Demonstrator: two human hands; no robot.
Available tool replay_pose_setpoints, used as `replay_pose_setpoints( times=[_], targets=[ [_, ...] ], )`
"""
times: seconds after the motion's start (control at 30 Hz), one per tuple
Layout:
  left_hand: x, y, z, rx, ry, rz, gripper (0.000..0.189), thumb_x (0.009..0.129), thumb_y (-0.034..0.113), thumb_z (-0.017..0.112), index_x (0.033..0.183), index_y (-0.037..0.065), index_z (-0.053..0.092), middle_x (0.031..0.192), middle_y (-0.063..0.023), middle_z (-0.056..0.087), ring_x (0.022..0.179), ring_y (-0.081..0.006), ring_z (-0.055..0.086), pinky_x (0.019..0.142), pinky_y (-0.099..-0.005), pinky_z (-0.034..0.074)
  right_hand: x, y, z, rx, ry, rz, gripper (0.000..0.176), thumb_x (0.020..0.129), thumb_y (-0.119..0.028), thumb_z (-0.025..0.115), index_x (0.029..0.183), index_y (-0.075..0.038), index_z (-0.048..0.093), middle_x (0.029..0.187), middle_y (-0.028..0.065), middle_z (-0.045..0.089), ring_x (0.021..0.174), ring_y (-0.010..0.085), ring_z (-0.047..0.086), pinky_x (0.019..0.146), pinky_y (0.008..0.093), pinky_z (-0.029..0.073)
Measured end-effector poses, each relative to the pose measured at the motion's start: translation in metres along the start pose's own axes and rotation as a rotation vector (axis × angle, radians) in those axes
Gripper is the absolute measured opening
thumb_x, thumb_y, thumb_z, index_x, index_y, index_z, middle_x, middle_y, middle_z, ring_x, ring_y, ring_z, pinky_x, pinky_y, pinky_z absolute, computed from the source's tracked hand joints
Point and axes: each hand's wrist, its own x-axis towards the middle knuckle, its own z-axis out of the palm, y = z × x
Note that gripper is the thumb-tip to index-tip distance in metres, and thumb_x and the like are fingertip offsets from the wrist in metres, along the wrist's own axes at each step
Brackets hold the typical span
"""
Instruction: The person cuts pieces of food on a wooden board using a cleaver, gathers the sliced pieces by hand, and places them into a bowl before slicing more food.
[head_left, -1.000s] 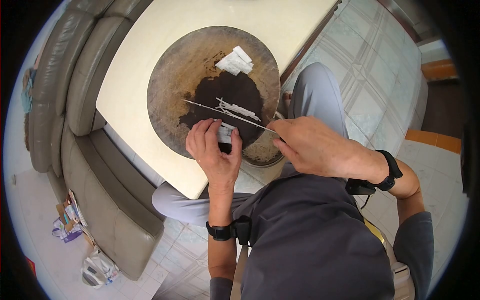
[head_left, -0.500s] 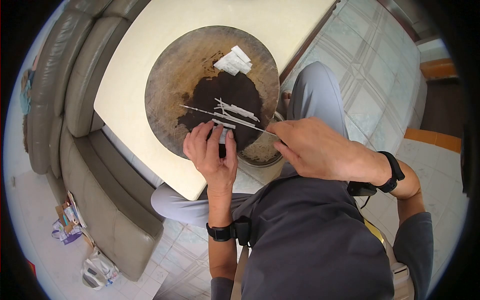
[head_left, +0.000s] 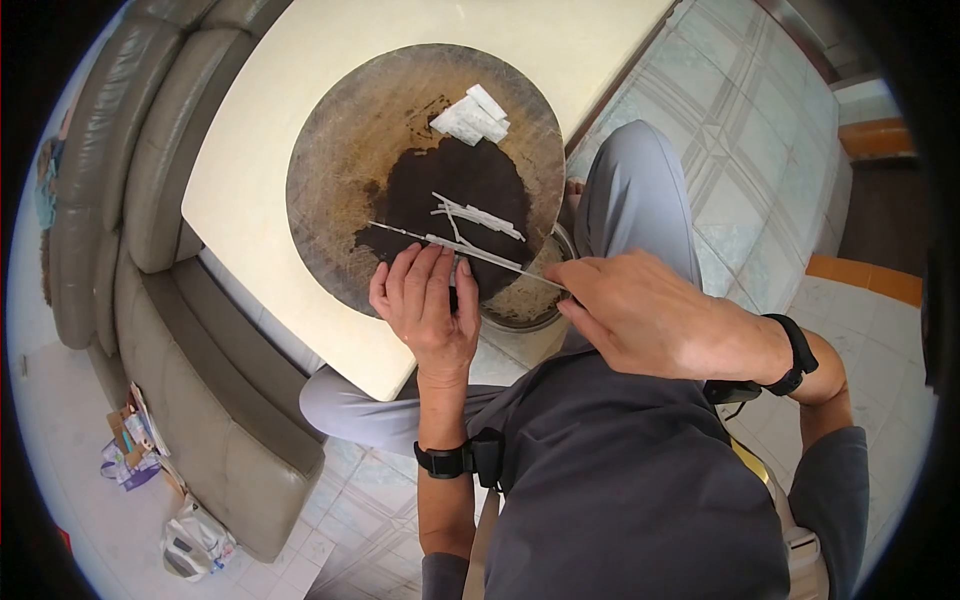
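Note:
On a round wooden chopping board (head_left: 330, 150) with a dark wet patch, my left hand (head_left: 428, 300) presses down, fingers bent and held together, on a white slab that they almost wholly cover. My right hand (head_left: 650, 310) is closed round the handle of a knife (head_left: 538, 276). Its thin blade, seen nearly edge-on, stands just beyond my left fingertips, with a white strip lying along it. Several cut white strips (head_left: 485, 222) lie beyond the blade. Farther up the board rests a small pile of flat white slices (head_left: 470, 118).
The board sits on a cream table (head_left: 235, 190) near its corner. Below the board's right edge is a round metal-rimmed container (head_left: 520, 310), partly hidden. A grey leather sofa (head_left: 200, 370) stands at the left, and bags (head_left: 195, 540) lie on the tiled floor.
The knife and my right hand have shifted slightly toward me and to the right. My left fingers now cover the white slab that showed beneath them before.

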Motion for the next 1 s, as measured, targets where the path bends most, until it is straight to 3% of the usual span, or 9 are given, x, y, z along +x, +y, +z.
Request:
replay_pose_setpoints(
  times=[0.1, 0.17, 0.4, 0.47, 0.67, 1.0],
  targets=[
    [0.000, 0.000, 0.000, -0.004, 0.002, 0.006, 0.016, 0.078, 0.007, 0.072, 0.093, 0.004, 0.068, 0.099, -0.0053, 0.068, 0.103, -0.0259, 0.061, 0.099, -0.0461, 0.036, -0.001, 0.000, 0.001, -0.005, 0.024, -0.020, 0.012, 0.082, -0.003, 0.056, 0.087, 0.008, 0.052, 0.076, 0.0260, 0.061, 0.072, 0.0451, 0.062, 0.064, 0.0502, 0.049],
    [0.001, 0.000, -0.001, -0.003, -0.003, 0.004, 0.016, 0.078, 0.007, 0.072, 0.093, 0.004, 0.068, 0.099, -0.0054, 0.067, 0.103, -0.0260, 0.061, 0.098, -0.0464, 0.036, -0.001, 0.001, 0.001, -0.059, -0.090, 0.033, 0.029, 0.091, -0.007, 0.054, 0.115, 0.009, 0.051, 0.089, 0.0232, 0.062, 0.078, 0.0435, 0.061, 0.065, 0.0504, 0.047],
    [0.000, -0.001, 0.000, -0.017, 0.001, 0.010, 0.016, 0.078, 0.006, 0.071, 0.093, 0.003, 0.067, 0.099, -0.0076, 0.066, 0.103, -0.0268, 0.060, 0.098, -0.0473, 0.036, 0.006, -0.009, 0.007, -0.135, -0.125, 0.069, 0.018, 0.090, -0.007, 0.055, 0.102, 0.006, 0.051, 0.084, 0.0230, 0.061, 0.076, 0.0424, 0.061, 0.064, 0.0494, 0.047],
    [-0.002, -0.002, 0.000, -0.018, -0.004, 0.011, 0.016, 0.078, 0.006, 0.070, 0.093, 0.003, 0.067, 0.099, -0.0080, 0.066, 0.103, -0.0270, 0.060, 0.098, -0.0472, 0.036, 0.018, -0.007, 0.009, -0.136, -0.091, -0.042, 0.016, 0.090, -0.009, 0.056, 0.094, 0.006, 0.051, 0.077, 0.0224, 0.060, 0.073, 0.0425, 0.061, 0.062, 0.0485, 0.047],
    [0.000, -0.001, -0.001, -0.005, -0.017, 0.012, 0.017, 0.078, 0.007, 0.070, 0.094, 0.004, 0.067, 0.100, -0.0072, 0.066, 0.103, -0.0270, 0.061, 0.099, -0.0466, 0.037, 0.048, -0.005, 0.024, -0.054, 0.076, -0.030, 0.018, 0.090, -0.010, 0.057, 0.087, 0.007, 0.053, 0.069, 0.0240, 0.060, 0.070, 0.0439, 0.061, 0.059, 0.0488, 0.046],
    [0.000, 0.002, -0.001, -0.021, 0.041, 0.001, 0.021, 0.076, 0.003, 0.072, 0.097, 0.004, 0.068, 0.102, -0.0090, 0.066, 0.104, -0.0282, 0.061, 0.097, -0.0452, 0.041, 0.028, 0.000, 0.006, -0.006, 0.048, 0.006, 0.021, 0.091, -0.009, 0.057, 0.101, 0.009, 0.056, 0.073, 0.0256, 0.060, 0.074, 0.0451, 0.060, 0.065, 0.0496, 0.046]
  ],
)
